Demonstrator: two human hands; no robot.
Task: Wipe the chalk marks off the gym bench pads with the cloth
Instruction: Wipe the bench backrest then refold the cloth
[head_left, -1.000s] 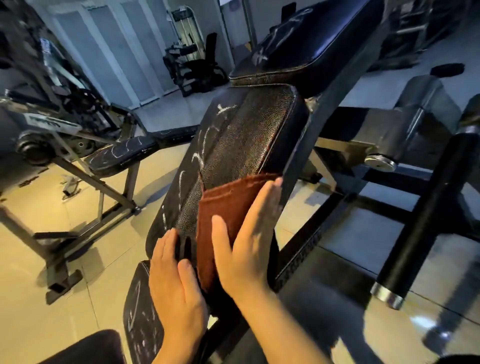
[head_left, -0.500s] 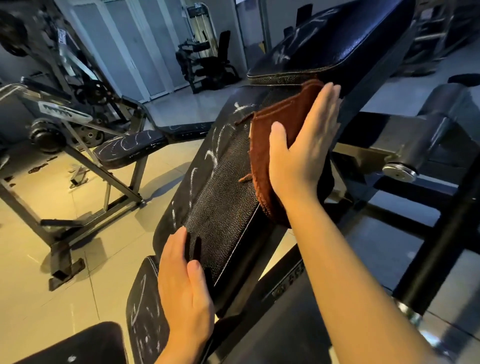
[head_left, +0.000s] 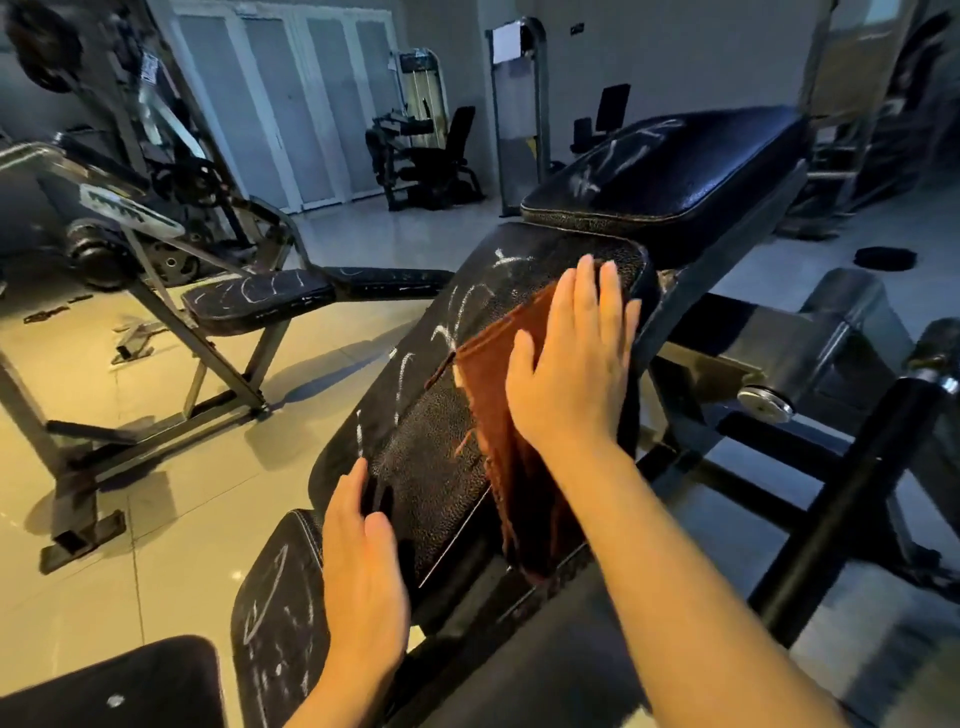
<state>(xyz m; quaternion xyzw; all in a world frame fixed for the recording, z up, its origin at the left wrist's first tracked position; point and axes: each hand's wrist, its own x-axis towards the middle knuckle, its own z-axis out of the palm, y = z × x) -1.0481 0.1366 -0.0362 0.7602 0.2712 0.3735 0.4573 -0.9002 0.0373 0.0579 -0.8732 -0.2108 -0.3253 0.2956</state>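
A black bench pad (head_left: 441, 441) slopes up in front of me, with white chalk marks (head_left: 447, 332) along its left side. My right hand (head_left: 571, 364) lies flat with straight fingers on a reddish-brown cloth (head_left: 498, 415), pressing it against the pad's right half. The cloth's lower end hangs over the pad's edge. My left hand (head_left: 358, 561) rests flat on the pad's lower left corner. Above it sits a second black pad (head_left: 675, 182) with chalk scribbles, and a small chalk-marked pad (head_left: 275, 623) is at the lower left.
Another bench (head_left: 260, 301) with a chalk-marked seat stands to the left on the tiled floor (head_left: 156, 519). A black steel frame and a roller bar (head_left: 857, 493) are on the right. Weight machines (head_left: 426, 156) stand at the back near white doors.
My right hand swept the cloth up the pad from its lower end to near the top, and it now sits slightly lower. My left hand stayed at the lower corner.
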